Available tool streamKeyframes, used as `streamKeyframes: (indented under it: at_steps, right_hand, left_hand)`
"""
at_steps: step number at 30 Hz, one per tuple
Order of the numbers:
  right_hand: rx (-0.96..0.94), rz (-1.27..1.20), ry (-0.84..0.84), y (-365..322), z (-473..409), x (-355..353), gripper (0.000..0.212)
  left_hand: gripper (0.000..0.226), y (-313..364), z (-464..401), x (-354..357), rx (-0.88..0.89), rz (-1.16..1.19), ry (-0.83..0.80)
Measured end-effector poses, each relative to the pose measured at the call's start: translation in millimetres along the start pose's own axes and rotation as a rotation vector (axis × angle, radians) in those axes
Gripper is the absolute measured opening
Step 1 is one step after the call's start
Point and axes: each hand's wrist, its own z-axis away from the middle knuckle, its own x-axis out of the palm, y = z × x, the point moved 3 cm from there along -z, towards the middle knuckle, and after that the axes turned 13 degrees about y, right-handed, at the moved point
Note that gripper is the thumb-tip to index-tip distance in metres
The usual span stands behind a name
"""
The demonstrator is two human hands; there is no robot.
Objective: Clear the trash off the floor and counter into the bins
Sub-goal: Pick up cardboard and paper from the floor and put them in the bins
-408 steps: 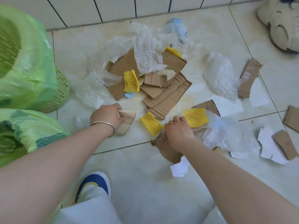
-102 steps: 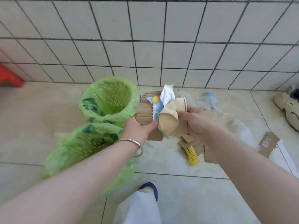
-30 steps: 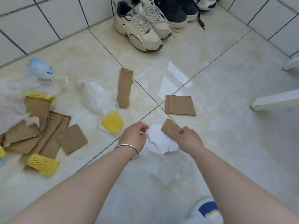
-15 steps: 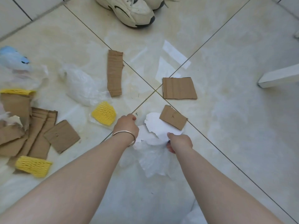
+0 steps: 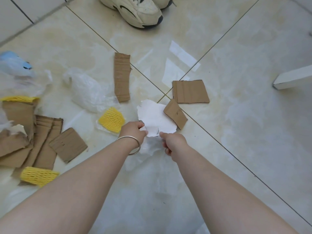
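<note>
Your left hand (image 5: pixel 133 131) and right hand (image 5: pixel 173 141) both curl their fingers around the near edge of the torn white paper sheet (image 5: pixel 154 117), lying on the floor at your twelve o'clock, a small brown cardboard scrap (image 5: pixel 175 114) overlapping its two o'clock edge.

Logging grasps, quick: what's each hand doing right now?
Left hand: pinches the near edge of the torn white paper.
Right hand: fingers curled, gripping the clear plastic wrap beneath the paper.
</note>
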Motion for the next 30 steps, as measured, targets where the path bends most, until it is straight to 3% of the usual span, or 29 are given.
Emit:
streamKeyframes:
  at_steps: [2,6,9,15,20,26,28,30]
  right_hand:
    - [-0.049,-0.003,-0.062,-10,9,8,0.020]
    - [-0.238,0.029,-0.097,-38,26,18,0.015]
    - [-0.318,-0.031,-0.129,-57,38,21,0.003]
    - [-0.506,0.085,-0.069,-74,38,28,0.012]
    - [-0.614,0.219,-0.074,-77,29,36,0.028]
    - [-0.498,0.299,-0.320,-56,28,45,0.017]
    - [-0.534,0.354,-0.287,-57,29,45,0.025]
    - [-0.623,0.382,-0.142,-66,26,40,0.028]
  left_hand:
    - [0.026,-5,-4,-9,-0.016,0.055,0.044]
    - [0.037,-11,-9,-26,-0.040,0.181,0.135]
    - [0.029,-9,-15,-35,-0.018,0.288,0.201]
    - [0.023,3,-30,-55,0.007,0.490,0.260]
    - [0.005,9,-37,-59,-0.110,0.673,0.208]
    - [0.009,-16,-55,-78,-0.251,0.735,0.494]
    - [0.008,-24,-60,-88,-0.287,0.782,0.564]
    - [0.007,-30,-64,-93,-0.305,0.794,0.602]
